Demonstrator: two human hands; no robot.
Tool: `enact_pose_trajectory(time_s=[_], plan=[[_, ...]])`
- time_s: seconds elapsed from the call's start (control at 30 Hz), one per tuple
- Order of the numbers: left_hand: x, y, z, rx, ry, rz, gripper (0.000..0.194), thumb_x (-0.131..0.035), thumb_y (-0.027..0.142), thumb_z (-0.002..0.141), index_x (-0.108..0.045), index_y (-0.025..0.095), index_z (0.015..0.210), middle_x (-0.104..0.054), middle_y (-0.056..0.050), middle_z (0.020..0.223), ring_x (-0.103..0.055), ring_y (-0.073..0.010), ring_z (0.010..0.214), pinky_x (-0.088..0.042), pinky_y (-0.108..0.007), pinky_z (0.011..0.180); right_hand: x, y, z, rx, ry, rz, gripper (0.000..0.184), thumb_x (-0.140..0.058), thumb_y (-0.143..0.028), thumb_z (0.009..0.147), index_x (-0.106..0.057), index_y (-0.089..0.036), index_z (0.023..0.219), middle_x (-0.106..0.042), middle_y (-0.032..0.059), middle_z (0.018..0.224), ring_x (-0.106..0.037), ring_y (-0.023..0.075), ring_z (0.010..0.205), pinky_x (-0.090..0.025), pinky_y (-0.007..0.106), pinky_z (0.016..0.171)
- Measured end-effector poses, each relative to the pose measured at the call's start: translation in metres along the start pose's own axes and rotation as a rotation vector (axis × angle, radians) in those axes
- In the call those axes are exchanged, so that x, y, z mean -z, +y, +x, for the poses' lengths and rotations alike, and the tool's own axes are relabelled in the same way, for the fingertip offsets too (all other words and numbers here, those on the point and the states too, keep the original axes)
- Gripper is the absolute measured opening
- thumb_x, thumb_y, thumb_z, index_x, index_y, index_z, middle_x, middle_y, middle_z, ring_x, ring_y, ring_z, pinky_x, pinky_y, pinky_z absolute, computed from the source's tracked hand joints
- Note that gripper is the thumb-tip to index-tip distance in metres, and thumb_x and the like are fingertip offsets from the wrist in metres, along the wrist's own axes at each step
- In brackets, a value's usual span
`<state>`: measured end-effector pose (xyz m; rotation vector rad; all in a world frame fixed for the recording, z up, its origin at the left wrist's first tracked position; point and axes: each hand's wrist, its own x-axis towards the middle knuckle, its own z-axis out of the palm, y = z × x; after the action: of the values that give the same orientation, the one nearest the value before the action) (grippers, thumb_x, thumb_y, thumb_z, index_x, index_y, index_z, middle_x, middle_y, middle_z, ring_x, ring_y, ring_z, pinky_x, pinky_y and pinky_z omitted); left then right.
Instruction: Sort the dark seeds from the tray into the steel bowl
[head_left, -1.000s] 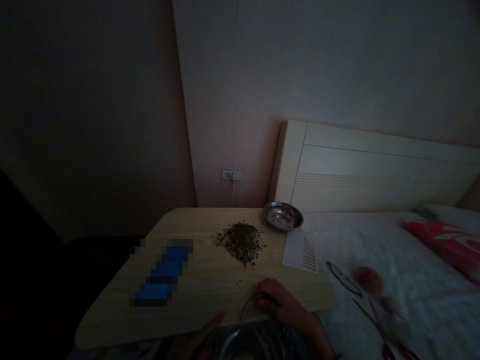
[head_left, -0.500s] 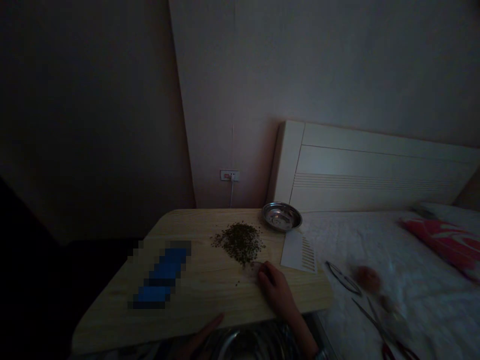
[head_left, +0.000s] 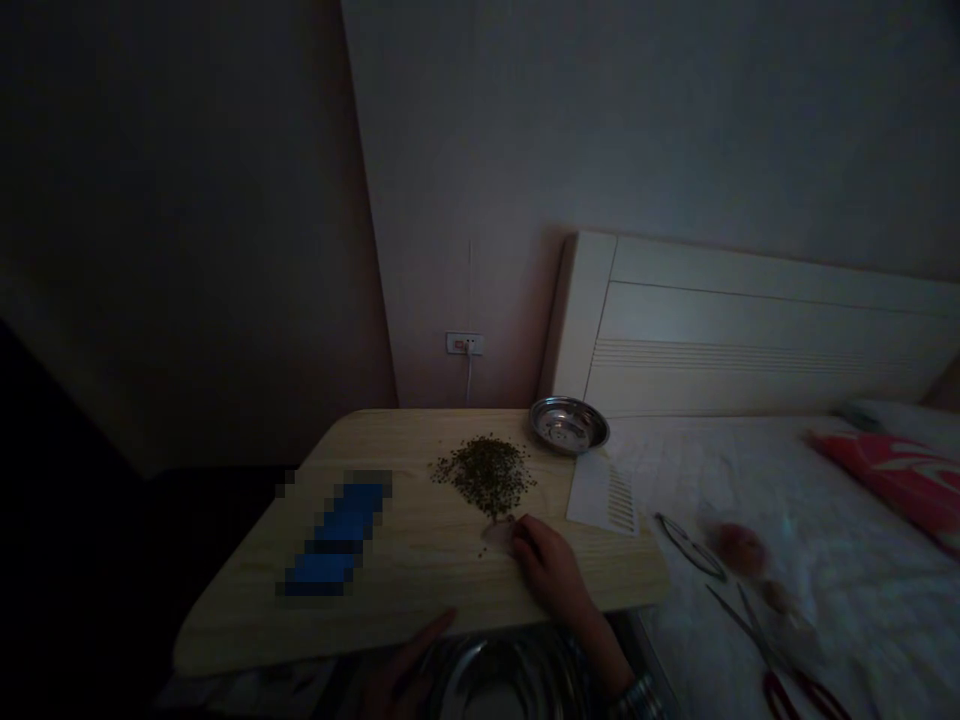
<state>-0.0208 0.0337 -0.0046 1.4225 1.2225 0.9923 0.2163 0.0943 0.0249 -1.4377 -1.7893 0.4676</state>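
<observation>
Pale wood grain covers the bench [head_left: 420,575], which spreads across the lower middle of the frame and carries most of what matters. At the bottom edge of the frame sits a large metal bowl [head_left: 463,680], partly cut off; its polished wall looks stiff and rather slippery, so the rim would be the place to hold it. Further up, right of centre, a shallow metal dish [head_left: 541,430] seems light, again best lifted by its rim. Just below it lies a white slotted sheet [head_left: 589,500], probably thin and easily pushed aside. Near the middle of the frame, below centre, the pile of small dark grains [head_left: 489,472] rests loose on the bench; each grain is likely light and hard, apt to roll or scatter, so scooping low should suit better than pinching. At the lower centre-left, the left grip [head_left: 409,665] is dim, and I cannot tell whether it holds anything. Beside the pile's lower edge, the right grip [head_left: 546,562] pinches a thin see-through piece [head_left: 498,535] by its right end; that looks light, perhaps flexible, and well held there. Smallest are the stray grains [head_left: 481,553] just below it.
</observation>
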Motion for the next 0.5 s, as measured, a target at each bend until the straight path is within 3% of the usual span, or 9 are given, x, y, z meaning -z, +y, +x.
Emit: enact_pose_trajectory(time_s=[0.33,0.5], plan=[[-0.006,0.005,-0.003,0.034,-0.012,0.007,0.04,-0.051,0.022,0.072,-0.062,0.023,0.11,-0.061,-0.002,0.119,-0.049,-0.0236,0.118,-0.025,-0.044,0.108,0.008,-0.006,-0.003,0.122,-0.086,-0.018,0.008,-0.044,-0.019,0.086,-0.052,-0.02,0.084,-0.057,0.003,0.084,-0.051,0.0156,0.077,-0.038,0.025,0.07],[-0.008,0.002,-0.005,0.029,-0.005,-0.002,0.039,-0.049,0.023,0.075,-0.06,0.022,0.112,-0.062,-0.003,0.118,-0.053,-0.0221,0.114,-0.029,-0.041,0.107,0.012,-0.006,-0.005,0.136,-0.123,0.001,0.007,-0.044,-0.019,0.086,-0.051,-0.02,0.084,-0.056,0.0021,0.082,-0.05,0.0149,0.076,-0.038,0.025,0.068]])
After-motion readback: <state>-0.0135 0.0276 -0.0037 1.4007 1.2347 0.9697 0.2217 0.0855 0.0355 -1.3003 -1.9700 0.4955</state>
